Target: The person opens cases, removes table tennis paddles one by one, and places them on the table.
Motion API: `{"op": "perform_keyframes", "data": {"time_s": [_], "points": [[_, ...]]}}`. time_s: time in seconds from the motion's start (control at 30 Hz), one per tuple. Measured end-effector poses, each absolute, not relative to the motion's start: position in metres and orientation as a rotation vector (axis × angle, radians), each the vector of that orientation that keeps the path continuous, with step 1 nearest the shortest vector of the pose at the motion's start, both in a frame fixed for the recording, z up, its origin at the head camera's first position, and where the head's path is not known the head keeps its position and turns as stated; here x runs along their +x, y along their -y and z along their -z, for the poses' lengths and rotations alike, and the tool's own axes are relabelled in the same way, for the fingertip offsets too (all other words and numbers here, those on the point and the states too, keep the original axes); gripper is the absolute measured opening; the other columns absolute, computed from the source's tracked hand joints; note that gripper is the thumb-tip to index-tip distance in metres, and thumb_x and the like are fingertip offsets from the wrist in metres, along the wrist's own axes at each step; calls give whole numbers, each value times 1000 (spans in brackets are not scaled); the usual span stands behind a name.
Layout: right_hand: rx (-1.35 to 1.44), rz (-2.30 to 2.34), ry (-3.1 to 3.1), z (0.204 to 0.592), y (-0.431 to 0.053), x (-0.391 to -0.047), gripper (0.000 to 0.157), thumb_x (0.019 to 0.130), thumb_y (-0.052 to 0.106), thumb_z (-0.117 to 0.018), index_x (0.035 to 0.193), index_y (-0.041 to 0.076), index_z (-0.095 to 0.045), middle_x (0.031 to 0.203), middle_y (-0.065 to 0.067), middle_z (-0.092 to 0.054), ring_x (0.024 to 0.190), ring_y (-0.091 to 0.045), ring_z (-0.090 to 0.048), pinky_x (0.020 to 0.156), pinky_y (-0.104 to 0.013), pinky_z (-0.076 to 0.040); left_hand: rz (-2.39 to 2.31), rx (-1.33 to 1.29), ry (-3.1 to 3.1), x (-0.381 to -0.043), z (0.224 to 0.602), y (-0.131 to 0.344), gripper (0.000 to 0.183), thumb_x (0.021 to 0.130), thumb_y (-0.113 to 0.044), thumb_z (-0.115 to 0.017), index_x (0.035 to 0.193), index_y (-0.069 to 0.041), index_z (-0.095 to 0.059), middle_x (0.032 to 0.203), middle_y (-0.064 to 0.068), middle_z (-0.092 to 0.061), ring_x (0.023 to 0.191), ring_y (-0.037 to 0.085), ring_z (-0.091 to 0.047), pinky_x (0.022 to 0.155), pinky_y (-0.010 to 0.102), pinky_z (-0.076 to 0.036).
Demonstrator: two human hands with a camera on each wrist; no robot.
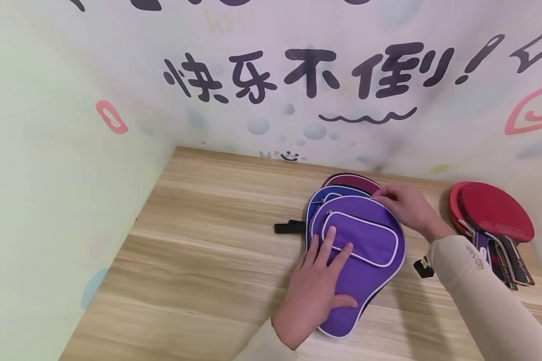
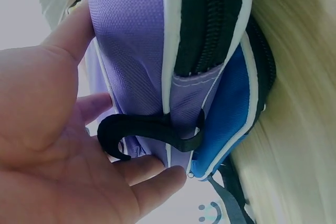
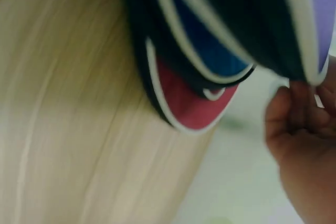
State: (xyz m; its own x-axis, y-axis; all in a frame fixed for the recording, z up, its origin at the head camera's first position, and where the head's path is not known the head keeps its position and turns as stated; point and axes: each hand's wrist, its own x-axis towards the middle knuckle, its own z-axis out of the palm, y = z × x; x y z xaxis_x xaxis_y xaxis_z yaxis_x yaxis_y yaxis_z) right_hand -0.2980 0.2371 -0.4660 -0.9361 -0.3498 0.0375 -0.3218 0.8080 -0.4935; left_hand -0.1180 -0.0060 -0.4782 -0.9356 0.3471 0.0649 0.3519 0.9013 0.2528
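A purple table tennis paddle case with white piping and a front pocket lies on top of a blue case and a dark red case. My left hand rests on the purple case, fingers spread over its pocket and lower part. At the case's upper right edge, my right hand pinches with thumb and forefinger; whether it has a zipper pull cannot be told. A black zipper runs along the case's side, above a small black strap loop.
Several red paddles lie stacked on the right, handles toward me. A black strap sticks out left of the cases, and a black piece shows on their right. Printed walls bound the wooden tabletop at the back and sides.
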Motion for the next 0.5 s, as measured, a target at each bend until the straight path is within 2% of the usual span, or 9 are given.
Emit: {"op": "perform_keyframes", "data": {"time_s": [0.1, 0.2, 0.33, 0.5], "points": [[-732, 680, -3052, 467, -242, -292, 13, 94, 21, -61, 92, 14, -71, 82, -2, -70, 73, -14, -60, 67, -32, -47, 428, -565, 3071, -117, 479, 5, 104, 65, -73, -63, 152, -35, -21, 164, 4, 3, 147, 36, -23, 110, 40, -40], [-906, 603, -3163, 471, -253, -281, 5, 88, 9, -67, 88, 11, -71, 79, -2, -68, 76, -17, -59, 69, -36, -46, 466, -582, 3087, -118, 480, 5, 104, 67, -72, -63, 152, -35, -19, 164, 5, 6, 147, 37, -21, 112, 38, -38], [-1042, 552, -3295, 479, -270, -261, 13, 78, 1, -74, 88, 9, -71, 78, 0, -64, 77, -15, -56, 71, -31, -42, 515, -587, 3101, -119, 480, 5, 103, 68, -70, -64, 153, -33, -18, 163, 6, 7, 147, 38, -20, 110, 35, -41], [-982, 506, -3350, 485, -282, -233, 19, 77, 3, -75, 92, 13, -69, 84, 5, -62, 77, -8, -58, 71, -25, -45, 565, -576, 3124, -120, 480, 7, 103, 68, -69, -64, 153, -34, -17, 163, 6, 8, 147, 39, -19, 105, 33, -46]]}}
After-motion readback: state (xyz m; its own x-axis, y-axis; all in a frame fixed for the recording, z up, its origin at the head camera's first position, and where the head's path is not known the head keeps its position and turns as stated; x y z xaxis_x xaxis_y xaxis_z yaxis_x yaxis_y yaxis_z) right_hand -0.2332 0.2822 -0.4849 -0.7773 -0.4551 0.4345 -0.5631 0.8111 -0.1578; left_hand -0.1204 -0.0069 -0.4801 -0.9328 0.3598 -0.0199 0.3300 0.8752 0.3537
